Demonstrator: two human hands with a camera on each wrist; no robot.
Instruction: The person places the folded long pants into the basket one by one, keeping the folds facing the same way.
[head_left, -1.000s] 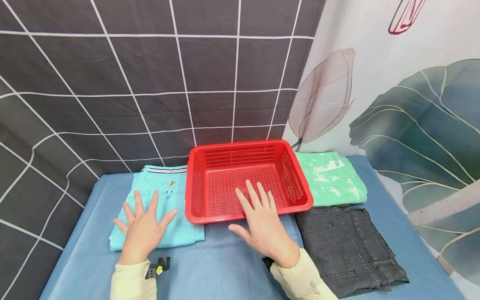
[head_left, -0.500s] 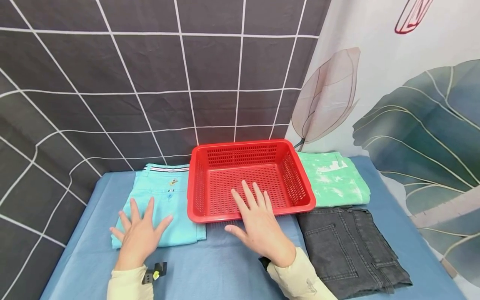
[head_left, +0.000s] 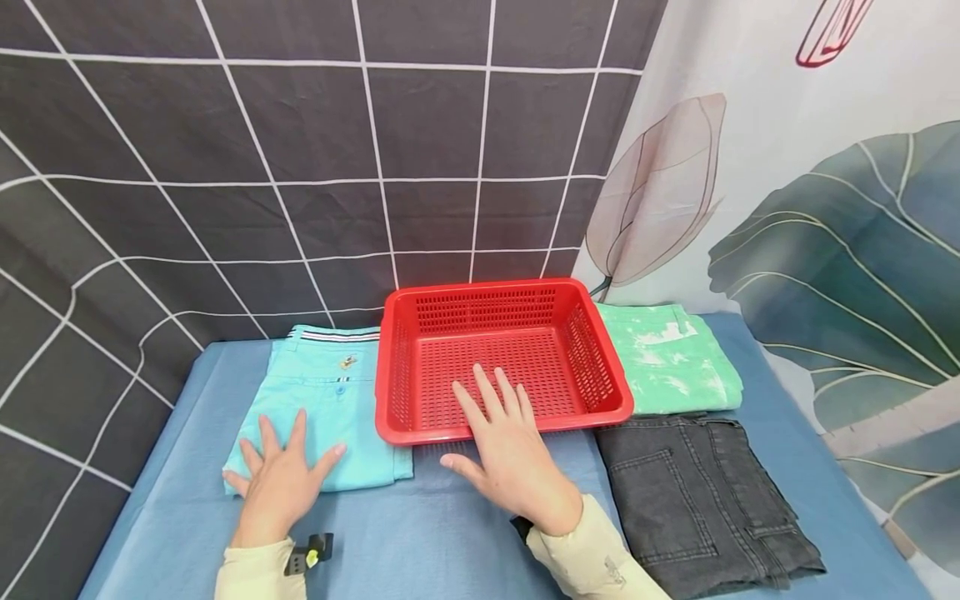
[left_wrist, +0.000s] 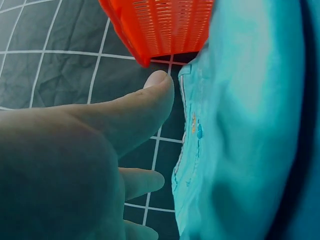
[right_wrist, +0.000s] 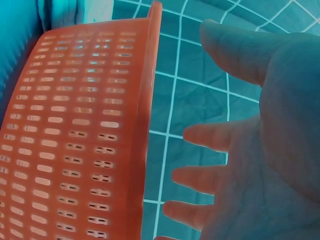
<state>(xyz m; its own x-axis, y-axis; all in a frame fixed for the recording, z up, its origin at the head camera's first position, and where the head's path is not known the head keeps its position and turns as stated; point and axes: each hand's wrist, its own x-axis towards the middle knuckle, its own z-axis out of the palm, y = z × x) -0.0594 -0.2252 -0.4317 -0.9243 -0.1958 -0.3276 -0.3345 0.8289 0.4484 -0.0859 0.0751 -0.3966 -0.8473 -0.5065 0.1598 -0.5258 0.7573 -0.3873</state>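
Note:
My left hand (head_left: 281,483) hovers with spread fingers over the near part of a folded turquoise garment (head_left: 330,417), which has a striped waistband and a small button. In the left wrist view a gap shows between the thumb (left_wrist: 145,102) and the cloth. My right hand (head_left: 517,462), fingers spread and straight, is above the near rim of a red plastic basket (head_left: 480,287); its fingertips overlap the basket floor in the head view. From the right wrist, the palm (right_wrist: 270,150) faces the slotted basket wall (right_wrist: 80,130) with space between. Neither hand holds anything.
A folded green-and-white garment (head_left: 667,358) lies right of the basket. Nearer, folded dark grey jeans (head_left: 697,500) lie beside my right forearm. All rest on a blue cloth surface (head_left: 435,533). A dark grid-patterned cloth (head_left: 300,133) and a leaf-printed curtain (head_left: 750,192) stand behind.
Both hands have drifted slightly toward me, the right also a little left. The head view has shifted slightly. The basket and clothes have stayed in place.

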